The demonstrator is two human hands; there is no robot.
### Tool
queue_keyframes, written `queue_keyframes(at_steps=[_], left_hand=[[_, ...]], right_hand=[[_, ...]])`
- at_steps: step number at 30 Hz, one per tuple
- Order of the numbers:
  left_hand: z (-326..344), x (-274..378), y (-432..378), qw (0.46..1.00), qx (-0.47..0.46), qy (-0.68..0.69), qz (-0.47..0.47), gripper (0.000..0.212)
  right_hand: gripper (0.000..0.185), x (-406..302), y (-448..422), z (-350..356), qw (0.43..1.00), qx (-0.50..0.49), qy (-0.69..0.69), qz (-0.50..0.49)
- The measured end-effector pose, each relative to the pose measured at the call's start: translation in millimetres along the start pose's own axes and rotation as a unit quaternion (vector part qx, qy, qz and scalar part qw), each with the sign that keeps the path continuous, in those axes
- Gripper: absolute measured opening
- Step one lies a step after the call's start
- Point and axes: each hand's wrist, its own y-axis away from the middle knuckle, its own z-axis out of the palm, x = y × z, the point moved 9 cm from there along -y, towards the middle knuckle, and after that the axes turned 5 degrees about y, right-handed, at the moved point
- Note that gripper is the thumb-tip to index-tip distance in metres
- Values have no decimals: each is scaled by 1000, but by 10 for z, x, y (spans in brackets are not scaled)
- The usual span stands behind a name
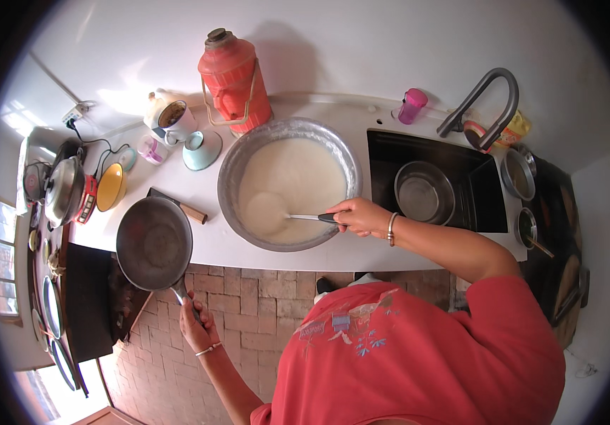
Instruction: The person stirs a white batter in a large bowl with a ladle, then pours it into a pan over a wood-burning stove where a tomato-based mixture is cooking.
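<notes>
My left hand is closed around the handle of a dark frying pan, held beside the counter's front edge with its inside showing. My right hand grips the black handle of a metal ladle. The ladle's bowl is down in pale, creamy liquid, so its shape is hard to make out. That liquid fills much of a large metal basin on the white counter. Partly behind the pan lies a cleaver with a wooden handle.
A red thermos flask stands behind the basin. To the right, a black sink holds a metal bowl under a grey faucet. An upturned light-blue bowl, a mug, a yellow bowl and a lidded electric pan are at left.
</notes>
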Motion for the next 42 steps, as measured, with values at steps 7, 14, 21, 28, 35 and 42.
queue_keyframes(at_steps=[7, 14, 21, 28, 35, 42], left_hand=[[186, -4, 64, 999, -3, -26, -19, 31], [460, -73, 181, 997, -29, -58, -49, 28], [856, -274, 218, 989, -99, -61, -91, 27], [1607, -551, 234, 972, -159, -143, -103, 28], [2400, -1014, 292, 931, -244, -213, -169, 25], [3404, -1752, 508, 815, -321, -397, -274, 22]], right_hand=[[35, -93, 446, -289, 998, 55, 11, -7], [33, -283, 891, -690, 987, 143, 73, -18], [31, -712, 1130, -774, 804, 293, 448, -259], [31, -497, 979, -542, 810, 226, 523, -135], [29, -30, 753, -323, 872, 183, 416, -184], [31, 145, 1232, -460, 823, 197, 419, -329]])
